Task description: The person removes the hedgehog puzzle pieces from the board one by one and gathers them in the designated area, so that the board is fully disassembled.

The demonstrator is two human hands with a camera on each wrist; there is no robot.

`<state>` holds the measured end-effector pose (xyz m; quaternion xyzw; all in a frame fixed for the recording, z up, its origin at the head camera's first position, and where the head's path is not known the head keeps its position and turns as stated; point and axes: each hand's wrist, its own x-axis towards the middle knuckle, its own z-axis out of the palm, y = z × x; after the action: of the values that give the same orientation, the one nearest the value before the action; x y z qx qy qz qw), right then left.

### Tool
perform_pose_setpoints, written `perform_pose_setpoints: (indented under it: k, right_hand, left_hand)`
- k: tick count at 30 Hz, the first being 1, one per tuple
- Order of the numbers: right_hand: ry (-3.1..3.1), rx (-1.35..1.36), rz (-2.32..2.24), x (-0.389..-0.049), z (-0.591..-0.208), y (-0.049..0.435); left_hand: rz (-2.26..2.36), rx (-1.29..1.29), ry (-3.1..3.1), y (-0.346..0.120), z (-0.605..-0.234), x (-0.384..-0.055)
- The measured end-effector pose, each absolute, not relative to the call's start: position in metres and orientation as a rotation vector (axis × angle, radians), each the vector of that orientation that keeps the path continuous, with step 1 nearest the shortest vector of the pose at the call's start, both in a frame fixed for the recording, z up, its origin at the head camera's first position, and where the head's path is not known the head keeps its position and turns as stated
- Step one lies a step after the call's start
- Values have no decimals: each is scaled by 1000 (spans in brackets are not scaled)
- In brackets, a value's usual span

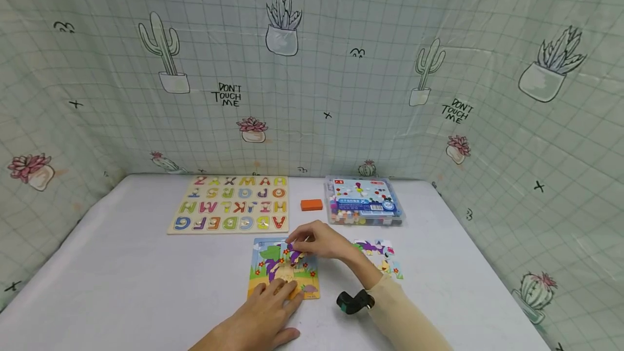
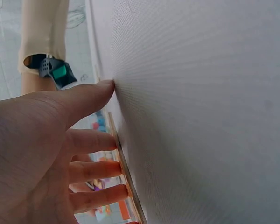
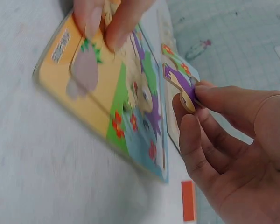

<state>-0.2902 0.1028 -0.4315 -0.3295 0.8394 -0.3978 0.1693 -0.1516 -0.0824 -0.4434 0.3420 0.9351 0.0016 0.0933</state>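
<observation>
Above the puzzle board (image 1: 313,279), I see the right hand (image 1: 319,240) pinching a piece (image 3: 183,83) between thumb and fingertips; the left hand (image 1: 263,316), fingers apart, rests on the board's near side.

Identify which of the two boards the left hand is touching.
The cartoon puzzle board, in the foreground: the left hand rests on its near edge. The letter board, farther back, has no hand on it.
</observation>
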Motion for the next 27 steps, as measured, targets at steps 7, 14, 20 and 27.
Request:
perform_pose_setpoints:
  k: [7, 14, 20, 27]
  right_hand:
    - [2410, -881, -1104, -286, -430, 144]
    - [2395, -854, -1043, -280, -434, 177]
    - [2386, -845, -1007, -277, -438, 197]
    - [2347, -851, -1028, -277, -440, 208]
  left_hand:
    - [2, 1001, 2775, -81, -443, -151]
    - [7, 979, 2775, -81, -443, -151]
    - [26, 985, 2774, -82, -443, -150]
    - [18, 995, 2778, -83, -443, -150]
